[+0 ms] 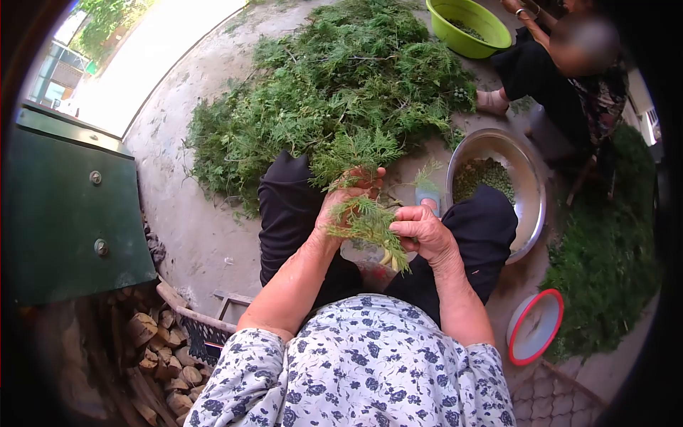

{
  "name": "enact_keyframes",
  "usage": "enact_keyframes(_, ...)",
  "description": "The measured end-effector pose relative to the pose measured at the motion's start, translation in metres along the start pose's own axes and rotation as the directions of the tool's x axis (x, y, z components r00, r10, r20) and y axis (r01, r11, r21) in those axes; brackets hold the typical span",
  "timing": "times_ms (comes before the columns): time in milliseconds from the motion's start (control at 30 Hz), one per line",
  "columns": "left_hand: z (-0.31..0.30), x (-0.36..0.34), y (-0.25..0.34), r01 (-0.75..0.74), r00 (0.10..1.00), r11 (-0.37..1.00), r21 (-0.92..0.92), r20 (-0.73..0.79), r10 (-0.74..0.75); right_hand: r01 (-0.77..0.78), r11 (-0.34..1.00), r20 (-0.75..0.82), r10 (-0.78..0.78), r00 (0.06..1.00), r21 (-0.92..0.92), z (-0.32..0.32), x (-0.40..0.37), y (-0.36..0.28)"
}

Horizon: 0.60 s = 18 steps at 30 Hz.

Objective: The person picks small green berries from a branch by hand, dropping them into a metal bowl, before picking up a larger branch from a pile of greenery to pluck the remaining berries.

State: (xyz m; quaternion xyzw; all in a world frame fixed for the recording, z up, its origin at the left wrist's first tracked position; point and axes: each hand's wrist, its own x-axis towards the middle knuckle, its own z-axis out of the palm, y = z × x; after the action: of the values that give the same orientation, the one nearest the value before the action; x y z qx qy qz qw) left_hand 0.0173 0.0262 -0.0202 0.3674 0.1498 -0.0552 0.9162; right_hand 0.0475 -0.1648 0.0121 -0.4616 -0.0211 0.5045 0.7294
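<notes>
My left hand (pixel 341 203) is closed round a leafy evergreen branch (pixel 363 220), which looks like cypress, held above my lap. Its flat green sprays stick out above and below the fingers. My right hand (pixel 427 233) pinches the right side of the same branch with thumb and forefinger. What lies under those fingertips is too small to make out. Beside my right knee stands a wide metal basin (pixel 530 206), with small round green cones (pixel 491 174) in its bottom. A large heap of cut evergreen branches (pixel 334 92) spreads over the floor in front of my knees.
Another person (pixel 569 85) sits at the upper right beside a lime-green tub (pixel 473 46) holding green bits. A red-rimmed white basin (pixel 536 327) and more greenery (pixel 605 270) lie at right. Split firewood (pixel 167 349) and a green metal cabinet (pixel 78 206) stand at left.
</notes>
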Motion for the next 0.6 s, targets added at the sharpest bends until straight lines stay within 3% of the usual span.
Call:
enact_keyframes(67,-0.006,0.006,-0.010,0.073,0.983,0.997,-0.013,0.170,-0.069,-0.011,0.999,0.002,0.011,1.000,0.040,0.002,0.000,0.001)
enact_keyframes(100,0.000,0.005,-0.011,0.076,0.982,0.997,-0.015,0.175,-0.072,-0.021,0.997,0.014,0.020,1.000,0.079,0.002,0.000,0.001)
enact_keyframes(167,0.013,-0.002,-0.010,0.256,0.959,0.952,-0.169,0.167,-0.229,-0.006,0.995,0.064,0.000,0.998,0.099,-0.003,0.001,0.006)
enact_keyframes(233,0.015,-0.001,-0.010,0.257,0.956,0.961,-0.099,0.170,-0.238,0.003,0.992,0.046,-0.009,0.999,0.123,-0.002,0.000,0.005)
enact_keyframes(300,0.009,0.000,-0.016,0.148,0.974,0.989,0.024,0.170,-0.150,0.014,0.981,0.098,-0.033,0.995,0.192,-0.013,0.006,0.014)
enact_keyframes(367,0.003,0.003,-0.017,0.195,0.974,0.979,0.059,0.103,-0.201,0.167,0.963,-0.075,-0.154,0.985,0.211,-0.015,0.010,0.020)
enact_keyframes(433,0.003,0.004,-0.013,0.184,0.973,0.956,0.227,0.094,-0.210,0.148,0.946,-0.123,-0.117,0.986,0.290,-0.005,0.004,0.008)
enact_keyframes(500,0.013,-0.002,-0.008,0.140,0.987,0.983,0.121,0.062,-0.148,0.164,0.873,-0.117,-0.123,0.985,0.460,-0.017,0.010,0.015)
enact_keyframes(600,0.019,-0.004,-0.004,0.140,0.989,0.986,0.086,-0.051,-0.136,0.184,0.865,-0.193,-0.103,0.976,0.467,-0.017,0.009,0.008)
